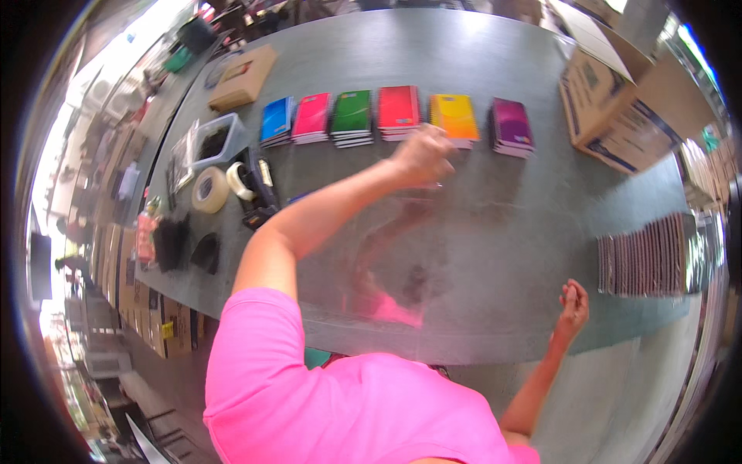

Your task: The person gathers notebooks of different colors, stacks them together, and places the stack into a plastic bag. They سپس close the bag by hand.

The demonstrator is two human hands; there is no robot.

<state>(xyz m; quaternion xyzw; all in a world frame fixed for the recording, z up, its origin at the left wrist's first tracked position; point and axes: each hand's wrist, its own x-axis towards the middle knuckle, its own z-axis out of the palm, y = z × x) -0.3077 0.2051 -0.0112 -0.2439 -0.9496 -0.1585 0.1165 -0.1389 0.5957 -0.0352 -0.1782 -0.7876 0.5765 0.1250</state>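
My left hand [425, 157] reaches across the table, just in front of the yellow notebooks [454, 116] and beside the red notebooks [398, 108]. Its fingers are curled and slightly blurred; what they hold, if anything, is hidden. Beneath that arm a shiny, film-like patch [394, 263] reflects my pink sleeve. My right hand [572, 308] hovers near the table's front edge, fingers loosely bent and nothing visible in them. Its nearest thing is a long row of spiral-bound notebooks [643, 255] standing on edge. A purple notebook stack [511, 126] lies farther back.
Green [352, 112], pink [311, 114] and blue notebook stacks [277, 118] continue the row leftward. At left are tape rolls [209, 190], a black tape dispenser [259, 185], a clear plastic tub [219, 141] and a flat cardboard box [243, 76]. An open carton [618, 108] stands back right.
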